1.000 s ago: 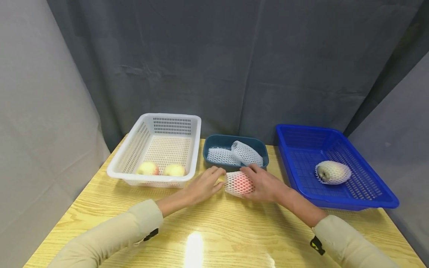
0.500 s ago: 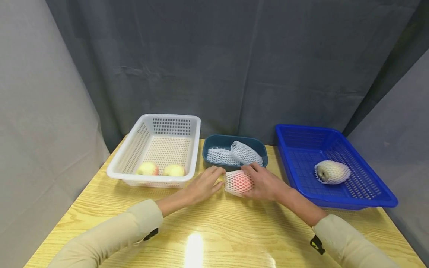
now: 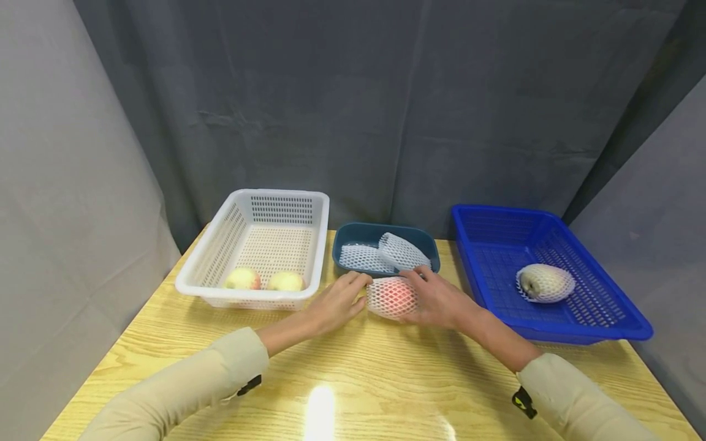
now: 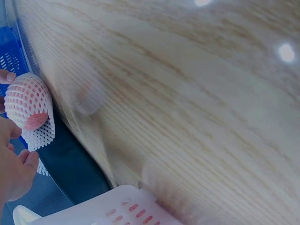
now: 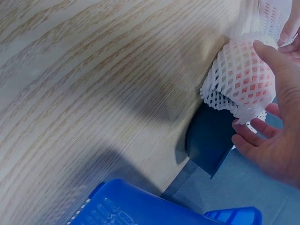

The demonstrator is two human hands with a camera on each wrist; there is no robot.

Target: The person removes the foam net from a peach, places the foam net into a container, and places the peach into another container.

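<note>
A red apple (image 3: 401,297) sits inside a white foam net sleeve (image 3: 380,299) at the middle of the table. My right hand (image 3: 438,300) grips the netted apple from the right; its thumb lies on the mesh (image 5: 241,70) in the right wrist view. My left hand (image 3: 336,303) is at the sleeve's left end, thumb and forefinger apart, fingertips right at its edge. In the left wrist view, bare red skin of the apple (image 4: 36,121) shows by a loose flap of mesh (image 4: 41,138).
Behind the hands, a dark teal bin (image 3: 361,230) holds spare foam nets (image 3: 405,251). The white basket (image 3: 187,288) at left contains two bare apples (image 3: 287,281). In the blue basket (image 3: 551,331) at right lies a netted fruit (image 3: 546,283).
The netted apple and my right hand have shifted very slightly up and to the left in the head view. My left hand stays at the sleeve's left end.
</note>
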